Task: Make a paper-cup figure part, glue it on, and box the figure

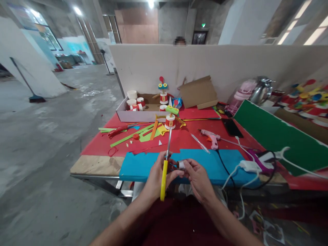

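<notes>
My left hand (156,176) is closed on yellow-handled scissors (164,180), seen nearly edge-on, their long metal blade pointing away over the table. Between the fingers of my right hand (198,177) is a small whitish cylinder with a dark end (181,165); its kind is unclear. Both hands meet close together above the blue sheet (143,167) at the front edge. Past the blade tip stands a paper-cup robot figure (170,121) with spring-like folded arms and a green head. A second cup figure (163,97) has a blue head with yellow eyes.
A white box (143,117) holds several paper cups. Paper strips (130,135) and red-handled pliers (119,131) lie left. Right of centre are a pink glue gun (211,137), a pen (200,143), a phone (232,127), cables and a power strip (249,166). A partition (148,65) stands behind.
</notes>
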### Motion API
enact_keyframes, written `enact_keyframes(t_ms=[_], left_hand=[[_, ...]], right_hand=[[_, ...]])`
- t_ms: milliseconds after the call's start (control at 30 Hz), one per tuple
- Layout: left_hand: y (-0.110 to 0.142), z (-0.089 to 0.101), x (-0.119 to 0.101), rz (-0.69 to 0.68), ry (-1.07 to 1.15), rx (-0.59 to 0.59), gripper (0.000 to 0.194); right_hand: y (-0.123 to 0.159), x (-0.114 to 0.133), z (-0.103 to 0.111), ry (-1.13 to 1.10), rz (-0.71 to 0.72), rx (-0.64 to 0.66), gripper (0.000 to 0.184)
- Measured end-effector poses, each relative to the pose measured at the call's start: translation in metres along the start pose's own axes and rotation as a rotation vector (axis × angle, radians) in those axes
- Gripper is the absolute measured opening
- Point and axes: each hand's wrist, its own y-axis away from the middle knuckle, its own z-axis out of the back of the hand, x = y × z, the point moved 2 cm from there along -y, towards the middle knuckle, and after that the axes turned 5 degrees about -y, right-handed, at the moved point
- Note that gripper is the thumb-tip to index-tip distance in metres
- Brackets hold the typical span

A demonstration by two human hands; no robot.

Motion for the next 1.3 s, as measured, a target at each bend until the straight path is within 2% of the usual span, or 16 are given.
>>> enact_keyframes(t_ms=[267,367,467,567,667,733,833,967,1133,1300], left_hand=[[-0.002,-0.001,0.010,-0.036,-0.042,-0.062,0.037],[-0.004,0.003,0.008,0.007,-0.052,-0.066,0.038],[-0.002,0.012,0.004,0.078,-0.136,-0.038,0.036],[0.006,0.021,-0.002,0.105,-0.354,0.128,0.026],[0.017,0.030,-0.011,0.000,-0.704,0.232,0.018],[0.022,0.035,-0.017,-0.038,-0.886,0.240,0.020],[0.026,0.038,-0.025,0.005,-1.042,0.308,0.024],[0.028,0.030,-0.030,0.067,-1.272,0.416,0.035],[0.025,0.015,-0.027,0.053,-1.504,0.441,0.042],[0.019,0.014,-0.024,0.014,-1.590,0.398,0.039]], right_hand=[[0.003,0.004,0.002,0.081,-0.031,0.139,0.040],[0.002,0.007,0.004,0.077,-0.024,0.111,0.037],[-0.001,0.008,0.006,-0.064,-0.070,0.061,0.035],[-0.005,0.009,0.011,-0.258,-0.145,0.025,0.034],[-0.006,0.012,0.016,-0.353,-0.186,0.049,0.035],[-0.006,0.015,0.017,-0.338,-0.183,0.089,0.036],[-0.005,0.017,0.018,-0.321,-0.177,0.093,0.033],[-0.006,0.011,0.016,-0.383,-0.202,0.050,0.032],[-0.006,0.003,0.019,-0.437,-0.232,-0.025,0.026],[-0.002,0.003,0.017,-0.421,-0.235,0.056,0.024]])
